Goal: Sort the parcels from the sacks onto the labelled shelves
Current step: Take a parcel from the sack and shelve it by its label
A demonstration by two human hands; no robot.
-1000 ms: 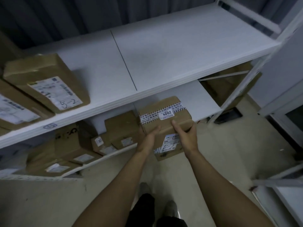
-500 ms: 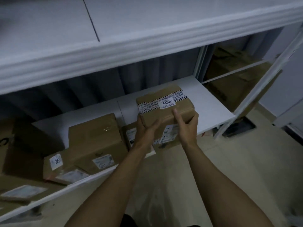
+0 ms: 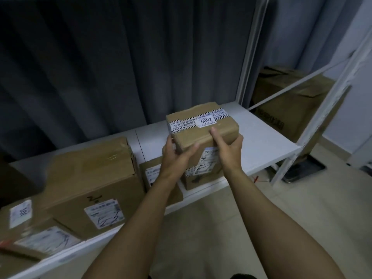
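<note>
The brown parcel (image 3: 193,137) labelled 4002 is at the front edge of the white shelf (image 3: 261,141); contact with the shelf cannot be confirmed. The left hand (image 3: 175,156) and right hand (image 3: 229,152) grip its opposite sides, fingers curled round it. A large carton (image 3: 94,178) occupies the shelf's left part.

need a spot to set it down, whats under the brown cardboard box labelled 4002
The white shelf board, bare to the box's right. A smaller brown cardboard parcel sits lower left, beside it. The brown cardboard 4002 box itself hides whether its base touches the shelf.
</note>
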